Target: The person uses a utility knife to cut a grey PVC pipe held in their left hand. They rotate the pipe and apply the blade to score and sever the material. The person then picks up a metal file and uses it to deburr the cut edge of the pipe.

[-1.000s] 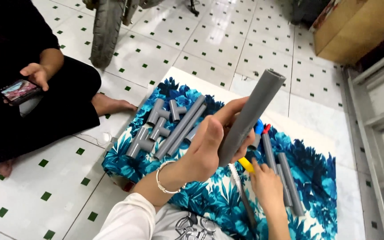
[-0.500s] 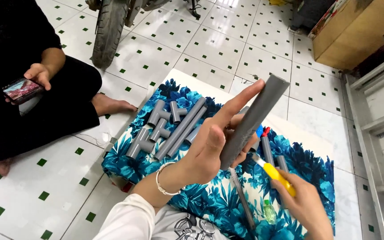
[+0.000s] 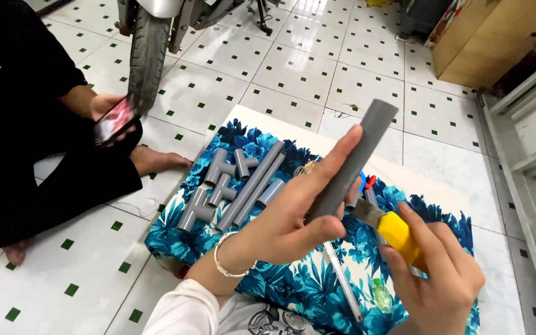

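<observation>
Two hands work above the near right corner of a blue floral cloth point(image 3: 268, 298): the left hand point(image 3: 286, 229) is closed around a grey pipe length point(image 3: 352, 164), tilting it up toward the yellow utility knife point(image 3: 398, 232) clasped in the right hand point(image 3: 435, 273) (blade end beside the pipe's lower end). Nothing sits in a container; spare grey pipes and tee fittings point(image 3: 234, 186) lie loose by the cloth's far left corner.

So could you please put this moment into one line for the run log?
left hand: holds grey pipe | right hand: holds yellow knife near pipe | below: blue flowered cloth
</observation>
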